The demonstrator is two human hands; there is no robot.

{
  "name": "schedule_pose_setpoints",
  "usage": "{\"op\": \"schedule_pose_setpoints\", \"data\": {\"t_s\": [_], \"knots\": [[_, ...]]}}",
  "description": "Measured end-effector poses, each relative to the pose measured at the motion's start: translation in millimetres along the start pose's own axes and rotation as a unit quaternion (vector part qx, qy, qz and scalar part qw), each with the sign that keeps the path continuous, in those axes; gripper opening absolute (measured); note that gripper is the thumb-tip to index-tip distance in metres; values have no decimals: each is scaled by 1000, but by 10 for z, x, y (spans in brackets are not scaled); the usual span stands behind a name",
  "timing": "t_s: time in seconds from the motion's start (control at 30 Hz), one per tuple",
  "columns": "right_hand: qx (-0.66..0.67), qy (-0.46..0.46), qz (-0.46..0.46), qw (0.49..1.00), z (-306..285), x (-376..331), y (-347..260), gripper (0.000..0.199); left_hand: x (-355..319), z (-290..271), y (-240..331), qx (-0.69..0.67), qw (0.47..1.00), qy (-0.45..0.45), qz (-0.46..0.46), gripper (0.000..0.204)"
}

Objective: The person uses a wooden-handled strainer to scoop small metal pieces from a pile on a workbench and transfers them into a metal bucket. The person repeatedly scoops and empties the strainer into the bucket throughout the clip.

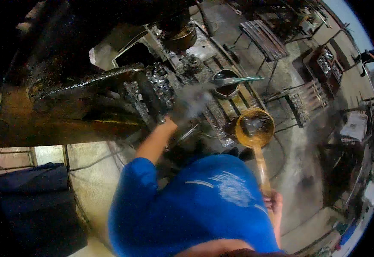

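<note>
My right hand (273,200) is wrapped round the handle of a yellow long-handled round pan (256,146). Something dark and shiny lies in the pan's bowl, too unclear to name. Stretched forward over the slotted metal machine table, my left hand (192,105) looks dark grey and is smeared by motion, so its fingers cannot be made out. Beyond it, a brush with a green handle (244,79) rests across a round tin (227,89) with dark contents. To the left of that hand sits a heap of small shiny metal pieces (160,83).
The slotted machine table (219,112) carries a bolted fitting (191,62). A big dark machine arm (88,83) rises at the left. Slatted stands (264,39) and a crate with metal parts (327,66) stand at the far right. Dark cloth (32,188) hangs at the lower left.
</note>
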State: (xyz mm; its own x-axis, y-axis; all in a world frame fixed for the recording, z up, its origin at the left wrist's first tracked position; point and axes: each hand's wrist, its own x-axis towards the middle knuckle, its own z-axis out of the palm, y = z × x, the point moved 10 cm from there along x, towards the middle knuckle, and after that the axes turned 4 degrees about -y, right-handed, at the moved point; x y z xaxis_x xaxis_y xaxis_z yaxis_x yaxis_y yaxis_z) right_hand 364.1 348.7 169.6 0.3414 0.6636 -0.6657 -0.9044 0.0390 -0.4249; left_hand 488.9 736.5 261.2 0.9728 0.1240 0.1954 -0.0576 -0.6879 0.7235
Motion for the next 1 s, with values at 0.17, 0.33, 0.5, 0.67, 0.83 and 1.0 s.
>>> {"op": "schedule_pose_setpoints", "data": {"t_s": [0.17, 0.33, 0.5, 0.67, 0.83, 1.0], "knots": [[-22, 14, 26, 999, 24, 8, -78, 82, -305, -870, -1926, 216, 955, 93, -179, 42], [34, -7, 12, 999, 227, 4, -145, 75, 68, -926, -2738, 321, 882, -56, -341, 75], [136, 24, 38, 990, 331, -10, -137, 56, 223, -936, -4025, 299, 865, -121, -384, 87], [253, -18, 6, 967, 435, 28, -35, 53, 397, -861, -3331, 293, 837, -129, -445, 77], [230, -3, 27, 973, 403, 20, -35, 59, 318, -885, -3089, 335, 820, -63, -460, 67], [201, 0, 13, 980, 416, 81, -48, 58, 402, -810, -2985, 384, 809, -63, -440, 68]]}}
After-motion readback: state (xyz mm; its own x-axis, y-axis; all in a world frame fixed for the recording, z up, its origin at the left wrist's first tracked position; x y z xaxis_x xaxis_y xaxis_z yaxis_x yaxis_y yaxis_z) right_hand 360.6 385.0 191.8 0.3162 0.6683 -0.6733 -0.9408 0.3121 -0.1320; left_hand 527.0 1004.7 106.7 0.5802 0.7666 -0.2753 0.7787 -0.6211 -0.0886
